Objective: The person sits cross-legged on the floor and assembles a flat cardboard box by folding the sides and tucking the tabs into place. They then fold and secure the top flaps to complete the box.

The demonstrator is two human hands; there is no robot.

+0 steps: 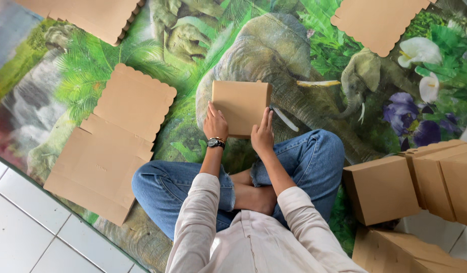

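I sit cross-legged on a mat printed with elephants and jungle plants [304, 65]. A small folded brown cardboard box [241, 105] rests on the mat in front of my knees. My left hand [215, 124], with a black wristwatch, presses on the box's near left edge. My right hand [263, 134] lies flat against its near right edge. Both hands touch the box with fingers extended.
A flat unfolded cardboard blank with scalloped edges [114, 141] lies to my left. More flat blanks sit at the top left [92, 15] and top right [377, 23]. Several folded boxes [410, 187] are stacked at my right. White floor tiles [26, 237] border the mat.
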